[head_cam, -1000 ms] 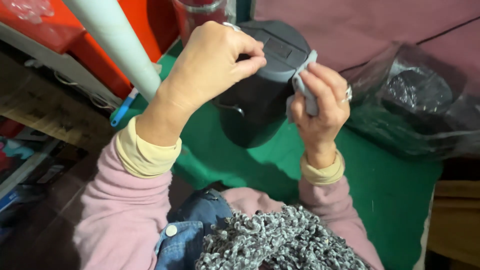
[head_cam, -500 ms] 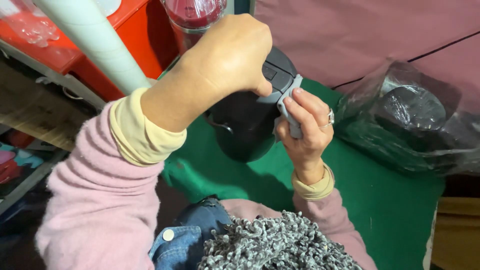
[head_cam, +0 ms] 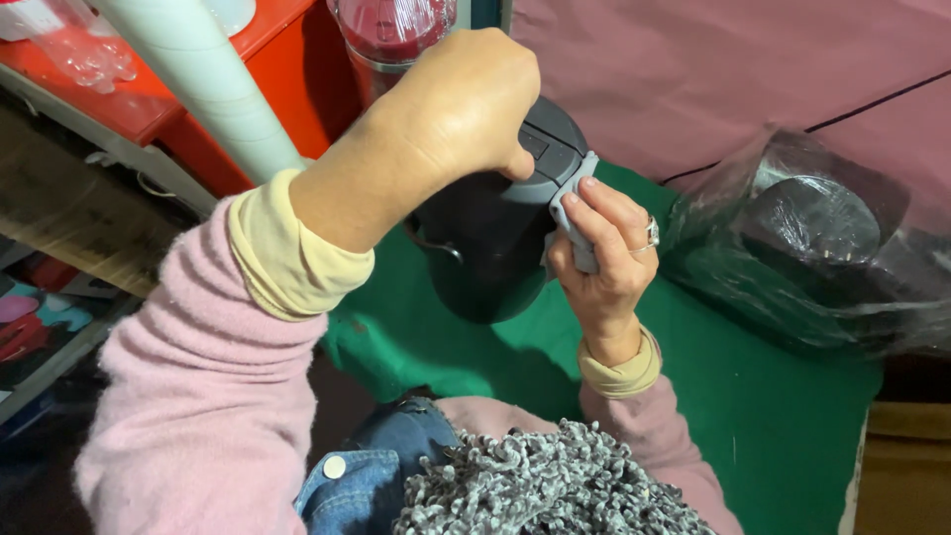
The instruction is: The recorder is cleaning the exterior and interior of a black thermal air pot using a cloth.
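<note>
Fingers around smooth rounded dark kettle's grey handle

Beside you, a black round appliance wrapped in clear plastic is sitting on the green-covered worktop; a white cardboard tube is leaning against the red crate.

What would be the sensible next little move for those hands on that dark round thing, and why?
Probably press the grey strip flatter along the rim of the dark container. The right hand pinches that strip against the container's side, its upper end just reaching the lid edge, while the left hand bears down on the lid from above, steadying it over the green mat.
</note>
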